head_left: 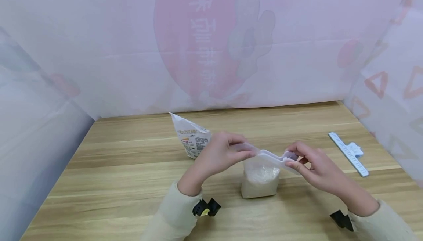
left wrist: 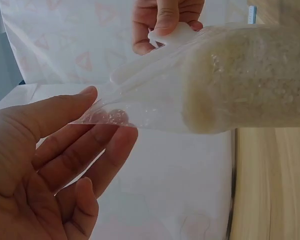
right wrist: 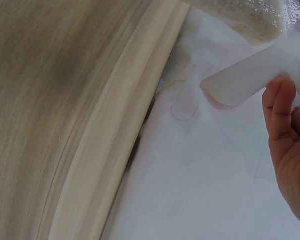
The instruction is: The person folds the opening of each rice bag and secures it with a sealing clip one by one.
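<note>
A clear plastic bag of pale grains [head_left: 260, 185] stands upright on the table in the head view, its empty top drawn up between the hands. My left hand [head_left: 218, 154] pinches one top corner of that bag between thumb and fingers, as the left wrist view [left wrist: 65, 145] shows. In my right hand [head_left: 315, 167] is a white bag clip [head_left: 272, 157], held by its grip part between thumb and fingers. The long bar of the clip lies across the bag's top in the head view. One end of the clip [right wrist: 245, 77] extends past the fingers in the right wrist view.
Behind the left hand a white printed packet [head_left: 190, 136] with a slanted top stands on the wooden table [head_left: 115, 182]. Another clip [head_left: 348, 154], pale blue and white, lies at the right. Printed sheets [head_left: 125, 68] wall in the back and sides.
</note>
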Tool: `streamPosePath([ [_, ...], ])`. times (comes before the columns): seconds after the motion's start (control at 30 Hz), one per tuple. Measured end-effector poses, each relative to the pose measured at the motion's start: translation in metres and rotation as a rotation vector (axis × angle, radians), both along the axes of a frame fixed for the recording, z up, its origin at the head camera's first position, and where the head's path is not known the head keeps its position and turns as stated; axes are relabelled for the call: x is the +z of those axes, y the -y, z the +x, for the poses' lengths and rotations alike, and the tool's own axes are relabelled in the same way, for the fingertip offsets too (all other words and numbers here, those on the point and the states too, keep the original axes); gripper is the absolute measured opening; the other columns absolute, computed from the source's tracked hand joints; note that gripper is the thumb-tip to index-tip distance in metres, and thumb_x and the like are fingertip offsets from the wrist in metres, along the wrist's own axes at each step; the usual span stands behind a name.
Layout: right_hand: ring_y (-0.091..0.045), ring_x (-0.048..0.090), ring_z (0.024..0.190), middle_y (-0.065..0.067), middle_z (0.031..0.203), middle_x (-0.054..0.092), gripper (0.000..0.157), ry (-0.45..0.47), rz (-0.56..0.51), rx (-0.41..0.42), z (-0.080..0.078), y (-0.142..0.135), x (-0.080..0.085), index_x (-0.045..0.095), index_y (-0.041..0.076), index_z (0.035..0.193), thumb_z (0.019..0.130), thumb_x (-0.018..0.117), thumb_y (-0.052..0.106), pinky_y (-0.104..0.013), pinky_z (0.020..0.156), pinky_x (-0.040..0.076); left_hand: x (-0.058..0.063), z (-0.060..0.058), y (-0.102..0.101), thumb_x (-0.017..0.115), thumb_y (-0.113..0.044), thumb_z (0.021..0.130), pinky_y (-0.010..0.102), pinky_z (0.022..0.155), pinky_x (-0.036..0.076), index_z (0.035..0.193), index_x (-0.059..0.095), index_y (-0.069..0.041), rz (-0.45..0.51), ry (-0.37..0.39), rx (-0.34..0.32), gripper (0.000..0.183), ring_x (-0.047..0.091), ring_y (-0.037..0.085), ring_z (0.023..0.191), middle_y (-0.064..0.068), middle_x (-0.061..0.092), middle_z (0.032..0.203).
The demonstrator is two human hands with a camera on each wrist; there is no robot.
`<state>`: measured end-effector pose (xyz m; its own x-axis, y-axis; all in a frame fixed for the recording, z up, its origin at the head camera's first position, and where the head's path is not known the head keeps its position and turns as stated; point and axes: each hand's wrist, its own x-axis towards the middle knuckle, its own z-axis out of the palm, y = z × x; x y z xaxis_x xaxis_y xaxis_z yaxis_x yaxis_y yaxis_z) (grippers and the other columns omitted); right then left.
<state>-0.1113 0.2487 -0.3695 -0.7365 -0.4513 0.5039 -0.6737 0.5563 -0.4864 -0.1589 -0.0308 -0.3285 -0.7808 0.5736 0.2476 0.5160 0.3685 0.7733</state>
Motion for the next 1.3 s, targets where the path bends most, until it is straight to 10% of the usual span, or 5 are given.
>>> streamPosePath([
  [0.77,0.001,0.061,0.072,-0.001,0.083,0.07,0.026,-0.04,-0.062,0.013,-0.003,0.009,-0.003,0.063,0.005,0.104,0.083,0.073,-0.005,-0.012,0.066,0.051,-0.001,-0.003,0.005,0.08,-0.015,0.084,0.017,0.047,0.034,0.082,0.078,-0.009,0.018,0.058,-0.02,0.007,0.061,-0.002,0.059,0.001,0.075,0.071],
  [1.3,0.001,0.059,0.073,0.007,0.083,0.066,0.028,-0.018,-0.059,0.015,-0.002,0.014,0.006,0.063,0.008,0.102,0.081,0.073,-0.008,-0.013,0.066,0.051,0.001,-0.005,0.009,0.081,-0.019,0.083,0.016,0.048,0.036,0.081,0.078,-0.011,0.03,0.061,-0.067,0.009,0.047,-0.002,0.054,-0.002,0.072,0.071],
])
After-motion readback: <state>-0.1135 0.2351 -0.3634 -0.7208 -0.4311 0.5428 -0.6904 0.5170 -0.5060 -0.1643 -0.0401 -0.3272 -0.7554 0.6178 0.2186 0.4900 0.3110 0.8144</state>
